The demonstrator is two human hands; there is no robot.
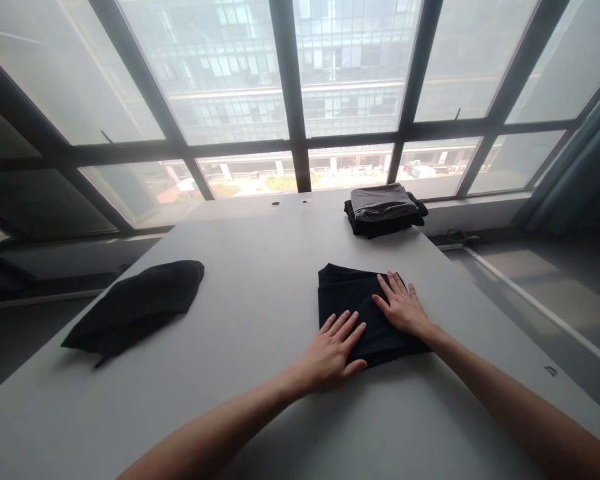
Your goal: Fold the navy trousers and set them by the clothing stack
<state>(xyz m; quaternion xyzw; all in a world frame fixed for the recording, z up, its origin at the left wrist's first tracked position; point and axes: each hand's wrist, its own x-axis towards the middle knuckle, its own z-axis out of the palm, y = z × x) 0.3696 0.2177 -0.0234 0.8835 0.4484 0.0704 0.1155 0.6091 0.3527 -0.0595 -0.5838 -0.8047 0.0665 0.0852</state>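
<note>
Well left of my left hand, a crumpled black cloth (pixel 135 310) lay on the pale grey table (pixel 180 393), with open tabletop between them. My left hand (pixel 330 353) and right hand (pixel 403 307) were apart, both open and flat with the fingers spread, neither clamped on anything. Under them sat a folded black garment (pixel 340 293), its long axis angled from far left to near right, its corners showing past my fingers. Beyond my right hand, at the far end of the table, stood a stack of folded grey and black clothes (pixel 384 210). To the right of my right hand, bare tabletop ran to the table's right edge, where a small dark mark (pixel 551 371) was too small to read.
</note>
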